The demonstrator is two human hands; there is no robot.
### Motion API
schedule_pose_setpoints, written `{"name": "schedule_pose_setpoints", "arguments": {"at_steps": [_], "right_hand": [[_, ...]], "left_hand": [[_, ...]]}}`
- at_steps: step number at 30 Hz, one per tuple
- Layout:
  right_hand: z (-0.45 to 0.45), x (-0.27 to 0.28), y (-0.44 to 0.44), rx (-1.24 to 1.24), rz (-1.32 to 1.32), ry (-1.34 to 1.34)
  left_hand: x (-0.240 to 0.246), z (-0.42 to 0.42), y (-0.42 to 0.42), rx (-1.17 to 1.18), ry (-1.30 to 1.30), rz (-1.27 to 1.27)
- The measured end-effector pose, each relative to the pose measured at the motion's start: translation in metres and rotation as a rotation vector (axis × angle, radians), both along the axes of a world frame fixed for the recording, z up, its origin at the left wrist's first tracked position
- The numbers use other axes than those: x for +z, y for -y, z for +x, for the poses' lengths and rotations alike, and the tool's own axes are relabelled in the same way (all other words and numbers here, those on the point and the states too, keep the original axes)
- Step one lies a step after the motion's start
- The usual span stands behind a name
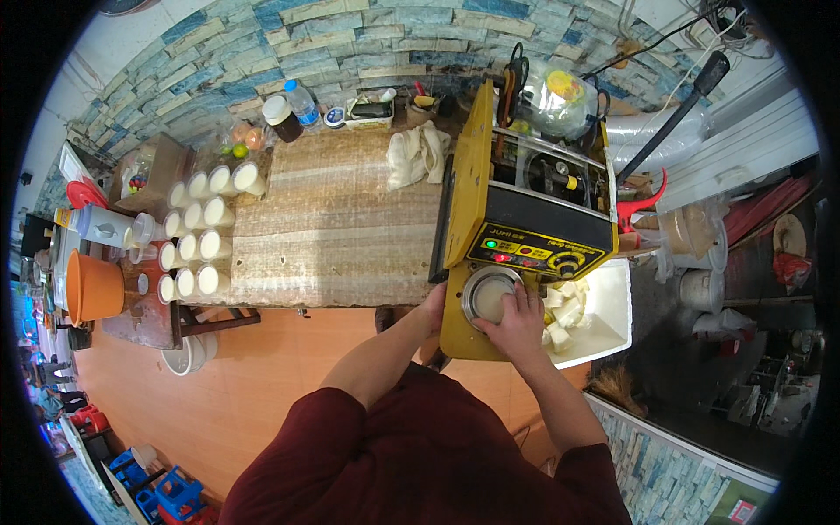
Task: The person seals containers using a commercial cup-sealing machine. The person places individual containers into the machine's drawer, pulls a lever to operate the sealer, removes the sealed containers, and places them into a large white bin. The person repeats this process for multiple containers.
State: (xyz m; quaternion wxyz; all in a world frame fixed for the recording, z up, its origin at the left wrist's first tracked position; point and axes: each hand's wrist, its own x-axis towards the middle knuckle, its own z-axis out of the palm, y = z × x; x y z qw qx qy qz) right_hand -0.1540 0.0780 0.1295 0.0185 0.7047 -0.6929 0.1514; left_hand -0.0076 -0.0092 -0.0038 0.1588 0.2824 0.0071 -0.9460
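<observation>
A yellow and black cup sealing machine (545, 230) stands at the right end of the wooden table, with a green and a red light lit. My right hand (518, 321) has its fingers on the rim of a cup with pale liquid (491, 298), which sits in the machine's round metal ring. At the machine's left edge is my left hand (436, 307), its fingers mostly hidden. Rows of cups of whitish liquid (211, 244) stand at the table's left end. A white foam box (607, 308) with pale chunks lies right of the machine.
Behind, along the brick-patterned wall, are a cloth (417, 154), a water bottle (302, 104) and a dark jar with a white lid (282, 118). An orange bucket (95, 287) stands far left. The machine's long black lever (676, 118) rises at the right.
</observation>
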Motion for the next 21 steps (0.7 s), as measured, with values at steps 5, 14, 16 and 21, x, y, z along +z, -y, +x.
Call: {"name": "schedule_pose_setpoints", "arguments": {"at_steps": [5,14,16,21], "right_hand": [[-0.009,0.013,-0.013,-0.037,-0.008,0.053],[-0.057,-0.026,-0.098,-0.505,0.554,0.486],[-0.055,-0.045,-0.114,-0.516,0.567,0.845],[-0.036,-0.051,-0.117,-0.441,0.416,1.496]], "left_hand": [[-0.014,-0.004,-0.004,-0.007,-0.026,0.009],[0.005,0.059,-0.050,-0.716,0.466,-0.963],[0.037,0.066,-0.056,-0.800,0.291,-0.990],[0.054,0.071,-0.083,-0.576,0.287,-0.765]]}}
